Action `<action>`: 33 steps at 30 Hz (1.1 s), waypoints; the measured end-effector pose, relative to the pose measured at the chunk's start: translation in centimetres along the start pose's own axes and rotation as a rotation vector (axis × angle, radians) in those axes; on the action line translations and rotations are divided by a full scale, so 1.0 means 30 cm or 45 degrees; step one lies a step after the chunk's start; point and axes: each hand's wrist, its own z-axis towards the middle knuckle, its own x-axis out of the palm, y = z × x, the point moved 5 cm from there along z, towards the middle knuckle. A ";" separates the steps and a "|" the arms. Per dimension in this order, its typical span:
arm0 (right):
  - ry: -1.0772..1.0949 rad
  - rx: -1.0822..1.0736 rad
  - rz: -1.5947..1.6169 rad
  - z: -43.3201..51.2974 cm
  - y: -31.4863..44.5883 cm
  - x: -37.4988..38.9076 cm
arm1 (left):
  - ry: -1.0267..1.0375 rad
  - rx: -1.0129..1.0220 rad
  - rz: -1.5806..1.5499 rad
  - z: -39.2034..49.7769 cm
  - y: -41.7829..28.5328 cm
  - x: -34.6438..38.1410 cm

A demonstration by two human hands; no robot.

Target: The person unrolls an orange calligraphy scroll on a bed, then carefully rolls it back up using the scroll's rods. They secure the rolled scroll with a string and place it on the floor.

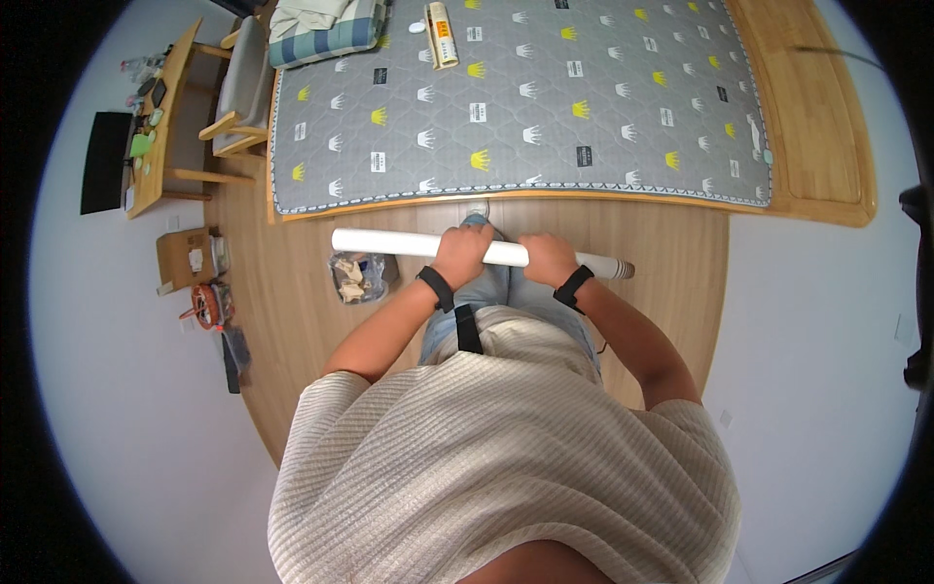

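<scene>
A long white roll or tube [383,241] lies across the space in front of my thighs, tilted slightly down to the right. My left hand [462,254] grips it left of its middle, knuckles up. To the right of the middle, my right hand [546,258] is closed around the same roll, and a short bare stretch shows between the two hands. Brownish rings mark the roll's right end; I cannot tell its material. Both wrists wear black bands. Below the roll's left part, a waste bin [363,277] with a clear liner holds crumpled beige scraps.
Ahead stands a bed with a grey crown-patterned mattress cover [503,109]; a folded plaid quilt [332,36] and a printed long box or packet [441,35] lie on it. At left are a chair [244,80], a wooden desk [171,124], a cardboard box [186,259] and a basket [207,305].
</scene>
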 end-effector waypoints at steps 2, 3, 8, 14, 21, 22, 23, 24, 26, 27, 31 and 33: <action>0.036 0.028 0.024 -0.003 -0.008 0.020 | -0.046 0.030 0.036 0.000 -0.006 -0.003; 0.051 0.038 0.030 -0.004 -0.012 0.032 | -0.024 0.012 0.032 0.002 -0.005 0.000; -0.299 -0.050 -0.118 -0.007 -0.001 0.009 | 0.204 -0.137 -0.072 0.018 0.011 0.016; 0.012 0.065 0.030 0.000 -0.022 -0.021 | 0.130 -0.020 0.004 0.034 -0.018 -0.003; -0.059 0.109 0.109 -0.015 -0.056 -0.008 | 0.176 0.034 0.005 0.078 -0.042 -0.037; -0.168 0.100 -0.006 -0.014 -0.058 -0.016 | 0.226 -0.003 0.009 0.084 -0.037 -0.036; -0.273 0.089 -0.120 -0.012 -0.055 -0.025 | 0.209 -0.003 -0.022 0.089 -0.035 -0.044; -0.378 0.073 -0.235 -0.011 -0.051 -0.036 | 0.191 -0.008 -0.051 0.090 -0.030 -0.051; -0.441 0.023 -0.206 0.000 -0.051 -0.053 | 0.149 -0.033 -0.072 0.089 -0.024 -0.059; -0.474 -0.001 -0.190 0.006 -0.050 -0.065 | 0.128 -0.048 -0.064 0.088 -0.022 -0.060; -0.331 -0.010 -0.106 0.031 -0.060 -0.091 | -0.010 -0.056 0.013 0.086 -0.023 -0.065; -0.235 0.000 -0.075 0.046 -0.066 -0.100 | -0.119 0.007 0.065 0.087 -0.032 -0.074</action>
